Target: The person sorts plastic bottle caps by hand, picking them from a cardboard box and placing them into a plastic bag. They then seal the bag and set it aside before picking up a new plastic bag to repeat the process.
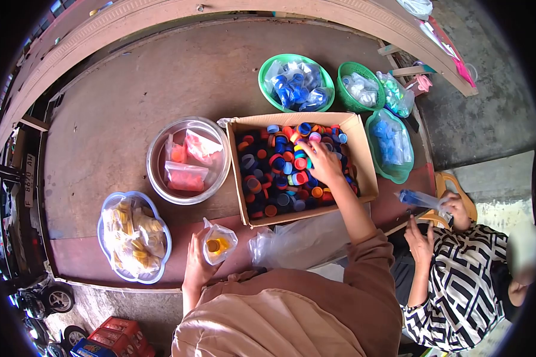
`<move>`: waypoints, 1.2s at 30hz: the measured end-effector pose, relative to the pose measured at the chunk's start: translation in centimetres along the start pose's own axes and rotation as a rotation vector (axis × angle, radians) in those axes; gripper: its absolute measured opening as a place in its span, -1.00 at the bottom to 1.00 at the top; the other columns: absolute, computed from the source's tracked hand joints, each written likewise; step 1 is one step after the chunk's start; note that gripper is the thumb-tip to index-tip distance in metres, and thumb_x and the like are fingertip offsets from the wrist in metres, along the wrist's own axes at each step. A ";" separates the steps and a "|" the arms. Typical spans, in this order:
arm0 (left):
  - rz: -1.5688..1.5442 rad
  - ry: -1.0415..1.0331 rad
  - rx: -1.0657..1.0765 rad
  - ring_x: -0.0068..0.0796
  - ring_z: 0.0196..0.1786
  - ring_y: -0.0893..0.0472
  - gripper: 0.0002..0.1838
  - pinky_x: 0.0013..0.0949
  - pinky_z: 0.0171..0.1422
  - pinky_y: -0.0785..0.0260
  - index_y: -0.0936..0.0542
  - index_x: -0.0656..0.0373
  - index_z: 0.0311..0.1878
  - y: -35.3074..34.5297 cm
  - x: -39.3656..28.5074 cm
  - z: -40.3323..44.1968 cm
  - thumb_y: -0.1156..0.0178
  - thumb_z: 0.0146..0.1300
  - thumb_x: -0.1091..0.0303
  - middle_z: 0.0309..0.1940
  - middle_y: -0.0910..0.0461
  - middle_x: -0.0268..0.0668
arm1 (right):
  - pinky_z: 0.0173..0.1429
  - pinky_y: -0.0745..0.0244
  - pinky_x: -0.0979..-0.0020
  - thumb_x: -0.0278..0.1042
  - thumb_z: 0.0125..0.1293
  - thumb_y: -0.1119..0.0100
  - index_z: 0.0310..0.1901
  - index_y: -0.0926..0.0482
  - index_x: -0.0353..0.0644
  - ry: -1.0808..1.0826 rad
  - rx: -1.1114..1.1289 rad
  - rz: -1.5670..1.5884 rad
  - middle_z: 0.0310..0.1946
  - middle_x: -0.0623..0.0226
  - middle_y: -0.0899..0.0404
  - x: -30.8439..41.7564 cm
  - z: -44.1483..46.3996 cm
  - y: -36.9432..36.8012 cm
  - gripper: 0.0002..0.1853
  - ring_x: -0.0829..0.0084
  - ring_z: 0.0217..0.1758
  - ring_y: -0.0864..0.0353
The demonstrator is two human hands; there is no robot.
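My left hand (198, 262) is closed around a clear plastic bag (221, 244), its mouth facing up. Several yellow caps (218, 245) lie inside that bag. Over a cardboard box (369, 163) full of mixed plastic bottle caps (280, 178), my right hand (324, 163) reaches in with fingers extended and slightly apart. Its fingertips touch the pile beside a yellow-orange cap; no cap shows clearly between them. Red, blue, orange, pink and a few green caps fill the box. Flat clear plastic bags (307, 241) lie between the box and my body.
Left of the box stand a metal bowl (155, 181) with red bagged pieces and a pale basin (103, 238) of bagged yellow caps. Green baskets (262, 74) with bagged blue and white items line the back right. At right, a co-worker (452, 279) holds a bag of blue caps (420, 199).
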State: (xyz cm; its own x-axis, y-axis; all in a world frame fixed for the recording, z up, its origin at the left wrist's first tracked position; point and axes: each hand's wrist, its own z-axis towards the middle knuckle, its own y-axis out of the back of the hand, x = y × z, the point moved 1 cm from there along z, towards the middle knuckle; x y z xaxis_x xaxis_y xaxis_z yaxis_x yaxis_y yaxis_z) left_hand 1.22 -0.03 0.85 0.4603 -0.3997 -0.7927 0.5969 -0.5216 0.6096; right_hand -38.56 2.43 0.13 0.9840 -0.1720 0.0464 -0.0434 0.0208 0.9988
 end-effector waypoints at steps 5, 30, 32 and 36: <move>-0.023 0.040 -0.016 0.03 0.03 -0.41 -0.17 -0.09 0.13 -0.27 -0.27 0.22 0.15 0.2 -0.1 -0.1 -0.43 -0.29 0.44 0.01 -0.38 -0.06 | 0.07 -0.44 0.19 -0.37 -0.07 -0.33 0.06 -0.41 -0.03 -0.261 -0.009 -0.005 0.08 0.26 -0.33 -1.2 1.9 0.9 -0.43 0.18 0.14 -0.35; -0.040 0.042 -0.038 0.00 0.02 -0.42 -0.17 -0.14 0.11 -0.30 -0.27 0.25 0.16 0.3 0.1 -0.6 -0.43 -0.28 0.46 0.00 -0.37 -0.05 | -0.19 -0.43 0.21 -0.48 -0.14 -0.25 -0.43 -0.43 -0.13 -0.235 -0.026 0.104 -0.36 0.26 -0.40 2.8 -0.8 0.0 -0.80 0.19 -0.22 -0.50; -0.033 0.031 -0.038 -0.01 0.02 -0.42 -0.17 -0.13 0.10 -0.30 -0.27 0.24 0.16 0.2 0.1 -0.5 -0.43 -0.29 0.46 -0.01 -0.37 -0.05 | -0.12 -0.42 0.19 -0.47 -0.08 -0.23 -0.33 -0.48 -0.14 -0.263 -0.108 0.083 -0.31 0.23 -0.42 2.8 -1.6 0.5 -0.79 0.17 -0.17 -0.48; -0.009 0.029 -0.005 -0.02 0.04 -0.43 -0.19 -0.15 0.11 -0.31 -0.27 0.22 0.15 0.1 0.0 -0.4 -0.43 -0.26 0.47 0.00 -0.36 -0.04 | -0.04 -0.40 0.22 -0.35 -0.07 -0.30 -0.21 -0.51 -0.16 -0.025 -0.267 0.300 -0.19 0.20 -0.44 7.3 -0.7 1.8 -0.67 0.15 -0.10 -0.47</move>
State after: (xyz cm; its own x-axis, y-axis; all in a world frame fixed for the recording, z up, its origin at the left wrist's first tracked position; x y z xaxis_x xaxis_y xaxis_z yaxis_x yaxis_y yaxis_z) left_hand 1.53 0.22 0.92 0.4735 -0.3731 -0.7979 0.6045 -0.5212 0.6025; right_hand -31.33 1.88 2.29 0.9300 -0.1431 0.3386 -0.2783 0.3279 0.9028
